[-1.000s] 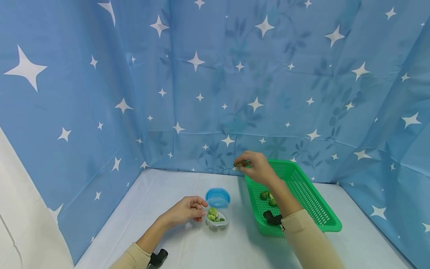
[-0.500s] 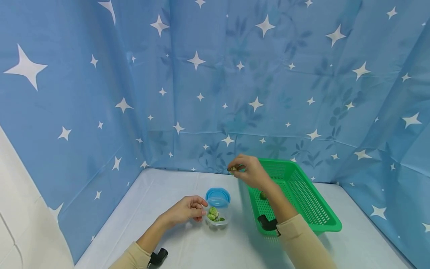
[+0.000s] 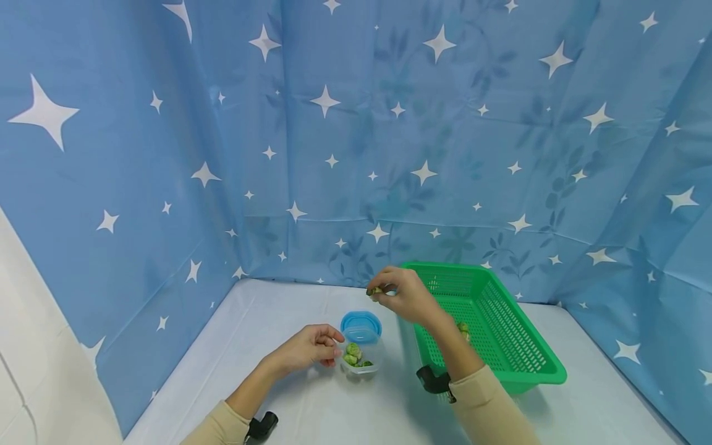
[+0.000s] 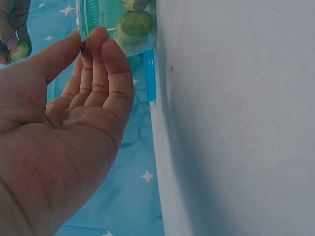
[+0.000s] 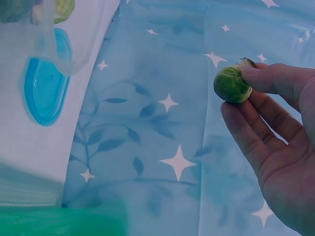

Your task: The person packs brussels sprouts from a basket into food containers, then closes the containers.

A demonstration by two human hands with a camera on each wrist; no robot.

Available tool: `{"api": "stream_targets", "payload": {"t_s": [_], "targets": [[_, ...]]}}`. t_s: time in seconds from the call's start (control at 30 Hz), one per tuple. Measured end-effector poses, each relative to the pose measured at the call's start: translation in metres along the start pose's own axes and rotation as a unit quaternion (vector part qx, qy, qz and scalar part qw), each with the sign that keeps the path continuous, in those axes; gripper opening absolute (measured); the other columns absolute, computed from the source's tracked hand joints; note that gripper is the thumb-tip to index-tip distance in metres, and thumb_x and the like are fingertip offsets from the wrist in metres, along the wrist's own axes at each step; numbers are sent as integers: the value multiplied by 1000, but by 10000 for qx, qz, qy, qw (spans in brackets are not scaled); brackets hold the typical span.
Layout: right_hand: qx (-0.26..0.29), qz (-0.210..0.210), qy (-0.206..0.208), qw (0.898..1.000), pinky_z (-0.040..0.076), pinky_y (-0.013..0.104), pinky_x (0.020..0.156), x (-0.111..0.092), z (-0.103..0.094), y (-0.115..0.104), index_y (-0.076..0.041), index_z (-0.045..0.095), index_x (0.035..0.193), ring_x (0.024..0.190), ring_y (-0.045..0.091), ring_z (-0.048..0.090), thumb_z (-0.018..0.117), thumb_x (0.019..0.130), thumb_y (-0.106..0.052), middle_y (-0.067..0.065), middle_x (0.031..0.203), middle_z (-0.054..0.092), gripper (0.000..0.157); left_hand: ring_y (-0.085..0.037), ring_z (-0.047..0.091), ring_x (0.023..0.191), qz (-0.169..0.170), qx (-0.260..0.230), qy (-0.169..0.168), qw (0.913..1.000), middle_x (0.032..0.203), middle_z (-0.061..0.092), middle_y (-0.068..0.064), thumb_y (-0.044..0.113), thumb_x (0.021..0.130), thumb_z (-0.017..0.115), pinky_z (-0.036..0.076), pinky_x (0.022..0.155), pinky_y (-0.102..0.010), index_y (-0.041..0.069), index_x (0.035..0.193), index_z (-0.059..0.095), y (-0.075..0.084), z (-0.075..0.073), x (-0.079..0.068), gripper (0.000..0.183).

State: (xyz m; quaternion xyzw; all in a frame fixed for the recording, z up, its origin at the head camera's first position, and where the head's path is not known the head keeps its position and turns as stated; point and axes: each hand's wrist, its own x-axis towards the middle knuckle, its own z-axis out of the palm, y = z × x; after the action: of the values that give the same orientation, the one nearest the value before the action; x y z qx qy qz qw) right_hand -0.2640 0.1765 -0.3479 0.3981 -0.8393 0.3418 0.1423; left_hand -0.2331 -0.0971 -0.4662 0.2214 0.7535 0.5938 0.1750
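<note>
In the head view my right hand (image 3: 408, 296) is raised in front of the green basket's near-left side. Its thumb and fingertips pinch a Brussels sprout (image 5: 232, 84), green with a dark cut end. My left hand (image 3: 305, 349) rests beside a small clear plastic container (image 3: 360, 372). Its fingers are loosely bent at the container's left side with nothing between them; the left wrist view shows the fingertips at the wall. Several Brussels sprouts (image 4: 134, 25) lie inside the container. Behind it is a blue-rimmed lid (image 3: 360, 322).
The green perforated basket (image 3: 523, 327) stands on the right of the white table (image 3: 300, 408), with a Brussels sprout (image 3: 463, 327) visible in it, partly behind the right forearm. A blue star-patterned curtain (image 3: 356, 123) surrounds the back and sides.
My right hand has moved left and down with the Brussels sprout, from above the basket toward the container. The left hand and the container have stayed put.
</note>
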Motion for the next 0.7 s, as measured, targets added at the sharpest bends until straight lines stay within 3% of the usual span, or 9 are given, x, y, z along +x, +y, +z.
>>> {"api": "stream_targets", "payload": {"t_s": [0.5,0.7], "targets": [[321,91,-188,9993,63,33,82,-16,16,1,-9,80,103,92,19,72,73,92,5,4,101,74,19,-22,71,85,-2,-20,2,10000,104,70,-28,12,103,65,62,81,-41,-6,130,59,0,0,-1,32],[331,252,-184,9990,63,31,82,-21,21,6,-14,80,102,92,17,72,75,93,2,1,99,74,19,-23,71,86,-14,-13,-1,10000,105,69,-28,10,104,63,62,82,-41,-6,131,59,1,0,-1,31]]}}
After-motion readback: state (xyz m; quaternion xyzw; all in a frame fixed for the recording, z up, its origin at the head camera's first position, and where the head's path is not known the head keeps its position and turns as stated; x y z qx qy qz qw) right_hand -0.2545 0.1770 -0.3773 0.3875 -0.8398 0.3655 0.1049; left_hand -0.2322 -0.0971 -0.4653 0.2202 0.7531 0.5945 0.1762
